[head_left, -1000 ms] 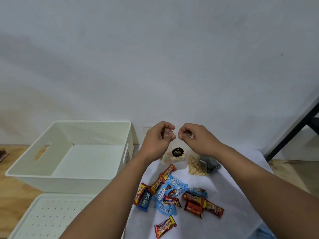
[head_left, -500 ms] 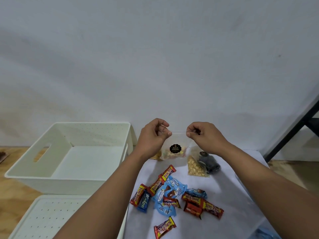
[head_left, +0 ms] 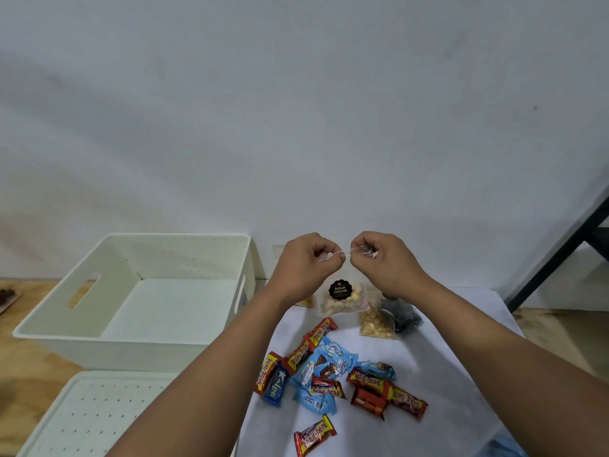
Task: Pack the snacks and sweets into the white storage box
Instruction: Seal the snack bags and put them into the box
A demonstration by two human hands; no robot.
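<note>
Both hands are raised at the far side of the cloth [head_left: 438, 357], left hand [head_left: 304, 267] and right hand [head_left: 382, 262] each pinching the top edge of a clear biscuit bag [head_left: 342, 300] that hangs between them. The white box [head_left: 131, 351] sits to the left with its lid [head_left: 92, 413] near it, and the sweets [head_left: 329, 374] lie scattered on the cloth nearer the person

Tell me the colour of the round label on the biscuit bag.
Black with gold lettering: the label on the clear biscuit bag, seen in the head view.
</note>
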